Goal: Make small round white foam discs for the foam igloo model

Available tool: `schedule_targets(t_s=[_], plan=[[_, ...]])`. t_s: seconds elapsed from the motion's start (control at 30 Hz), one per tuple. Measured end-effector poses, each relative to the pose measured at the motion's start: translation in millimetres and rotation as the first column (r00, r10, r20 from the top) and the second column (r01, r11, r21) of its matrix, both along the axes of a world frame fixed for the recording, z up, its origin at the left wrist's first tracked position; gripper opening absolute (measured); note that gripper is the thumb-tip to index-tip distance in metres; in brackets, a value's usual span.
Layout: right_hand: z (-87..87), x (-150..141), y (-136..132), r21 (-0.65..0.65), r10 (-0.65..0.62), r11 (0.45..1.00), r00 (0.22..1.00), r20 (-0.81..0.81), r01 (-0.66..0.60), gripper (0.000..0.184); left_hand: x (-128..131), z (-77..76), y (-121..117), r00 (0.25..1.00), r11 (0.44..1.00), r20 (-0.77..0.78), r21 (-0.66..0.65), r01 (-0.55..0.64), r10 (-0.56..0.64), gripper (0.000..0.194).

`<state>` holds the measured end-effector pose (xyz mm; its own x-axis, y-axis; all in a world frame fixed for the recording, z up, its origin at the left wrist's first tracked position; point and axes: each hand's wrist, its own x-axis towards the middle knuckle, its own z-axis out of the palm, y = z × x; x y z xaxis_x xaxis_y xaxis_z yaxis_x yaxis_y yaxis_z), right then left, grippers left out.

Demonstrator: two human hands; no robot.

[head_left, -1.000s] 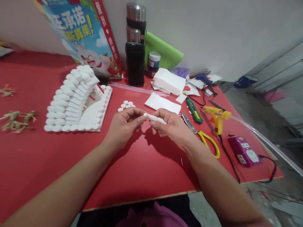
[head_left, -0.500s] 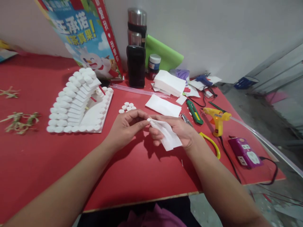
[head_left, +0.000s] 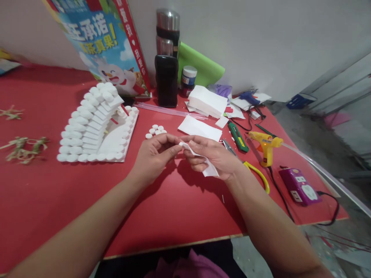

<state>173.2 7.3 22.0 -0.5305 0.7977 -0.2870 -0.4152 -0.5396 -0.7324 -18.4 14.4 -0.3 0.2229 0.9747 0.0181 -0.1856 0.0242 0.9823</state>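
Note:
Both hands meet over the red table, working a piece of white paper [head_left: 209,168]. My left hand [head_left: 155,154] pinches the paper's narrow end, where a small white bunch shows at the fingertips; whether a disc is wrapped inside is hidden. My right hand [head_left: 213,154] is closed around the rest, and a loose flap hangs below its fingers. Just beyond my left hand lie several small white discs [head_left: 155,131]. A flat white paper sheet [head_left: 199,128] rests behind the hands. To the left stands a white model with steps [head_left: 95,131], edged with similar rounded white pieces.
At right lie a green utility knife [head_left: 238,137], yellow-handled scissors [head_left: 259,175], a yellow glue gun [head_left: 266,144] with its cord, and a purple power box [head_left: 300,187]. Behind stand a black phone [head_left: 166,81], a jar [head_left: 189,77] and a paper stack [head_left: 206,100]. Dry knotted strands [head_left: 26,149] lie far left.
My right hand has turned and closed more over the paper, so less of the flap shows now. My left hand keeps its pinch in nearly the same place.

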Motion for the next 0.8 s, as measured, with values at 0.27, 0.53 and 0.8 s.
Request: schedule_targets(t_s=[0.27, 0.53, 0.8], plan=[[-0.7, -3, -3, 0.196, -0.125, 0.979, 0.938, 0.323, 0.063, 0.041, 1, -0.3, 1, 1.0, 1.0, -0.007, -0.017, 0.008, -0.008, 0.02], [1.4, -11, -8, 0.408, -0.346, 0.907, 0.736, 0.582, 0.104, 0.032, 3, -1.0, -2, 0.997, 0.998, -0.071, -0.042, -0.041, 0.038, 0.019], [-7.8, -22, -18, 0.681, -0.598, 0.732, 0.492, 0.633, 0.012, 0.018, 7, -1.0, -7, 0.971, 0.978, -0.181, 0.17, -0.123, 0.154, 0.011]])
